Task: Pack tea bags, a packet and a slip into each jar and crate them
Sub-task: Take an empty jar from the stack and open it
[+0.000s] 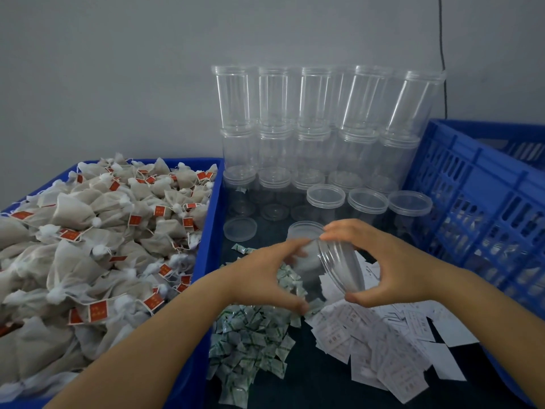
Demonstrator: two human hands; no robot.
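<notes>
**Q:** head cam: why's the jar [327, 261] sideways?

**A:** Left hand [265, 276] grips the body and right hand [392, 270] is clenched on the rim end, probably unscrewing the lid. It's held over the packets [250, 338], slips [383, 349] just right of them, tea bags [97, 240] in the tray left, crate [483, 202] far right.
</notes>
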